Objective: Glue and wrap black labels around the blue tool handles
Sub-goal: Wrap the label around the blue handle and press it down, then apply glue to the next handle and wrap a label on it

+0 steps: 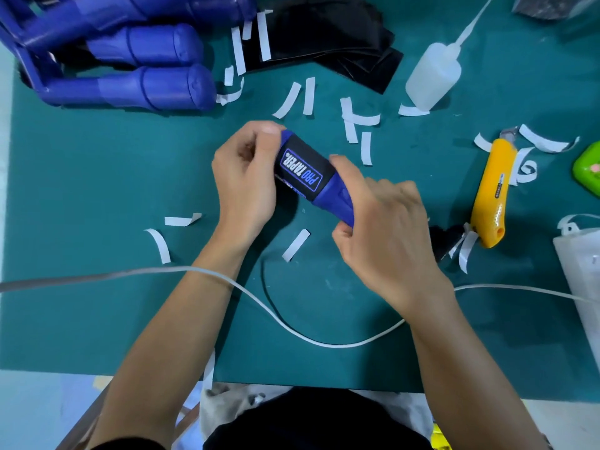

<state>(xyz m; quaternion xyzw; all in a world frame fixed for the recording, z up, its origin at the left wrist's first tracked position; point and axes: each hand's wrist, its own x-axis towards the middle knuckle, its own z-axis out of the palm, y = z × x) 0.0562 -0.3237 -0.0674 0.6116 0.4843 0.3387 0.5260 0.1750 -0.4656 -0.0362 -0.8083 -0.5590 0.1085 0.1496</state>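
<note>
The blue tool handle [339, 198] sits in the middle of the frame, held slantwise just above the green surface [97, 190]. A black label [303, 167] printed "PRO TAPER" is wrapped round its upper part. The left hand [243, 183] has its grip clamped on the labelled end, fingers curled behind it and thumb up at the tip. The right hand [386, 235] has its grip clamped on the bare blue lower end.

White paper strips [295, 245] lie scattered round both hands. A white cable [292, 323] loops across the lower frame, passing under the forearms. At the upper left more blue handles [156, 86] are piled together. Loose black labels [324, 34] are heaped at the top centre. A translucent glue bottle [433, 79] lies tilted at the upper right, and a yellow utility knife [490, 190] lies at the right.
</note>
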